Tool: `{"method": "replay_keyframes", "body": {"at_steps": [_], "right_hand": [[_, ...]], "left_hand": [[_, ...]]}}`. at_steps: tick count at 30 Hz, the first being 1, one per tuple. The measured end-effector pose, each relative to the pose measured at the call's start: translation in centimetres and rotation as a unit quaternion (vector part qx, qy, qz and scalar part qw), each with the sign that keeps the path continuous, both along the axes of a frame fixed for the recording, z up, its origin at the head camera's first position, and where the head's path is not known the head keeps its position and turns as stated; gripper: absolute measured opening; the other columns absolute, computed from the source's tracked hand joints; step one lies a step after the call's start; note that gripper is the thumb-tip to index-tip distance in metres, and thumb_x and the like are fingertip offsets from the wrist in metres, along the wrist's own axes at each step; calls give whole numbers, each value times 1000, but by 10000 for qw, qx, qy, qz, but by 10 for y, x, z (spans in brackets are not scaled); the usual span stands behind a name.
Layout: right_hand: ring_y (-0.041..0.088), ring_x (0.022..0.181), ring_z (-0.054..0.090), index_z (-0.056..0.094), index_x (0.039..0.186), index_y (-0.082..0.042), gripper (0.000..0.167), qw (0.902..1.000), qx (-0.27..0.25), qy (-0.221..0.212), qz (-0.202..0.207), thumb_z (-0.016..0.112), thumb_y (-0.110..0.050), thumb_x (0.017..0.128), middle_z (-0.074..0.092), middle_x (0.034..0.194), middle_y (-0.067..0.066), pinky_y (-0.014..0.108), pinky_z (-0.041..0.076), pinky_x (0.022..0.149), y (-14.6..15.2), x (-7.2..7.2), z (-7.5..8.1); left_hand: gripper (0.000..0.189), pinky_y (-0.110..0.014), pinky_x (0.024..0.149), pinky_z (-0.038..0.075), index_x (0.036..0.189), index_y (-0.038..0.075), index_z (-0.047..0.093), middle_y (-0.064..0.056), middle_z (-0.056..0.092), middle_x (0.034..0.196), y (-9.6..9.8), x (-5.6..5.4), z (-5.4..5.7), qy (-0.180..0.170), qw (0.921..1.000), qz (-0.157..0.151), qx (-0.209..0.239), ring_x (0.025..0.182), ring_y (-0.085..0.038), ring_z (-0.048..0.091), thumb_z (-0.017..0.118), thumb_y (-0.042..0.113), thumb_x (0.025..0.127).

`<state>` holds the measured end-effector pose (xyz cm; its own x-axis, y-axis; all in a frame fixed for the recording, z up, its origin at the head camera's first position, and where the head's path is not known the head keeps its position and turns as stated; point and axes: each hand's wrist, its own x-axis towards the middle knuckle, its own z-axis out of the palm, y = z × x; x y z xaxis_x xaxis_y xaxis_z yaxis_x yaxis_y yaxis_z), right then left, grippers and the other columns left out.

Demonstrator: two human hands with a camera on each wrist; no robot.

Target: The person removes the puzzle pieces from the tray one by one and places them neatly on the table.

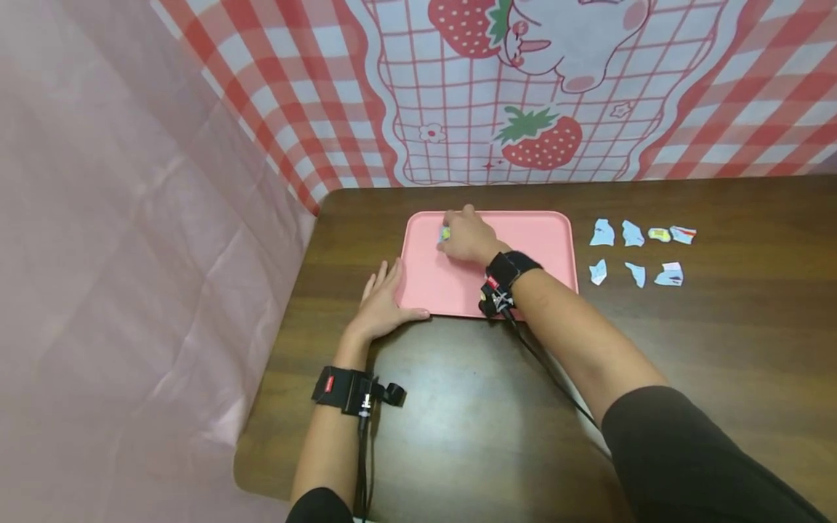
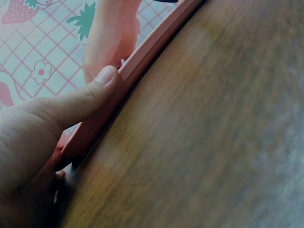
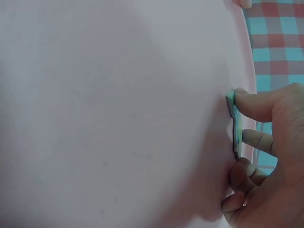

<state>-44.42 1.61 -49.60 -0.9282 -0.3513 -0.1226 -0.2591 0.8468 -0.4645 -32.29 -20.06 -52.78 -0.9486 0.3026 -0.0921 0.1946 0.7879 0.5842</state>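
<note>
My right hand [image 1: 469, 237] is over the upper left part of a pink tray [image 1: 543, 232]. Its thumb and fingertips pinch a small flat puzzle piece [image 3: 236, 126], light blue with yellow, close against the tray's surface. In the head view the hand covers most of that piece. My left hand [image 1: 381, 305] rests at the tray's near left corner, fingers extended along the left side. Its thumb [image 2: 90, 92] lies against the rim at the front, as the left wrist view shows.
Right of the tray, several irregular puzzle pieces [image 1: 633, 234] lie in two rows on the brown wooden table [image 1: 451, 407]. A yellow one [image 1: 659, 234] sits in the far row. Behind hangs a red checked strawberry cloth [image 1: 458, 156]; a pale pink curtain [image 1: 131, 254] hangs at left.
</note>
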Motion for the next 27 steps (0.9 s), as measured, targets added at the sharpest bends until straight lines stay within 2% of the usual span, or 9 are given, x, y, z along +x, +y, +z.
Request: {"method": "replay_keyframes", "body": {"at_steps": [6,10,13,16,18,23,25,27], "right_hand": [[33,111,50,55,126,0,63,9997,-210,-32,-72,82,-37,81,42,127,26,48,51,88,6,3,3],[32,107,54,53,124,-1,62,9989,-454,104,-93,84,-32,80,52,121,22,46,49,90,8,6,1],[30,99,59,53,123,-3,58,9976,-656,203,-121,84,-27,81,62,109,17,43,49,87,10,10,-1],[29,91,61,56,122,-4,49,9943,-957,315,-356,81,-20,83,67,102,16,41,50,81,15,15,-2],[27,88,60,59,121,-4,43,9892,-1294,343,-604,78,-14,84,68,100,15,38,49,77,19,18,-3],[22,77,63,64,121,-3,34,9661,-2325,171,-1113,72,-6,88,69,88,13,32,48,70,31,26,-1],[23,76,62,65,120,-3,32,9611,-2482,170,-1198,71,-6,89,67,84,12,32,47,70,37,29,3],[23,79,57,66,119,-3,32,9592,-2516,285,-1259,71,-6,87,63,86,11,33,45,74,43,31,6]], "left_hand": [[120,-44,122,-5,162,6,8,-10,7,168,3,0,1,-15,10000,-33,2,154,-27,-5,77,60,80],[120,-45,122,-5,162,6,7,-10,7,168,3,-1,1,-47,10000,-27,57,154,-27,-6,77,60,81],[121,-45,122,-5,162,6,7,-10,7,168,4,-1,1,-46,10000,-26,56,154,-27,-6,77,60,80],[121,-46,122,-5,162,6,7,-11,7,168,6,-1,2,-25,9999,-47,96,154,-28,-6,77,60,80],[121,-46,122,-5,162,5,7,-12,7,168,7,-1,3,-6,9999,-52,124,154,-28,-6,78,60,80],[122,-46,122,-5,162,5,7,-11,7,168,5,2,0,-53,9999,-7,91,154,-27,-6,78,60,80],[122,-46,122,-5,162,5,6,-11,7,168,5,3,0,-78,9999,23,106,154,-27,-7,79,59,80],[122,-45,122,-6,162,5,6,-10,7,168,6,3,1,-88,9999,61,127,154,-26,-7,79,58,79]]}}
